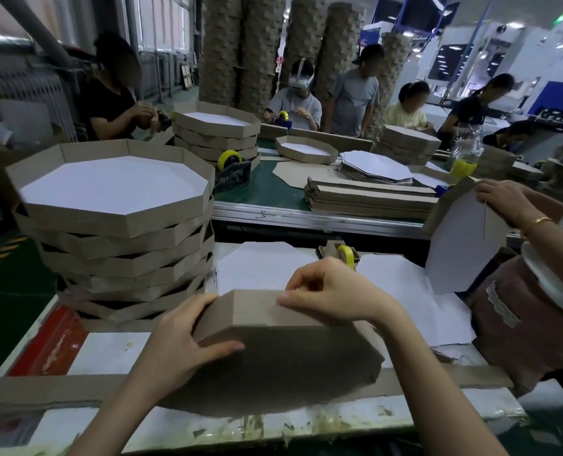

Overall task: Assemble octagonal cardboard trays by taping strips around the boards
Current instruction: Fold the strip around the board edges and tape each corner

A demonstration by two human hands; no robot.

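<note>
Current piece: strip (257, 311) bent round board (290, 363), taping seemingly unfinished. My left grip (188, 337) curls round its corner; my right grip (326, 291) pinches the strip's top edge. Done: stack (115, 225). Left: loose boards (260, 268).

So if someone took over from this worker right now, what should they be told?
Left hand grips the upturned board at its left corner, where the strip bends round it. Right hand pinches the strip's top edge.
The tape dispenser stands just behind the right hand, with flat white boards beyond. A spare strip lies in front.
Done: a stack of finished trays at left.
Left: this strip seems only partly round the board, so finish wrapping and tape it. I cannot tell if any tape is on yet.
</note>
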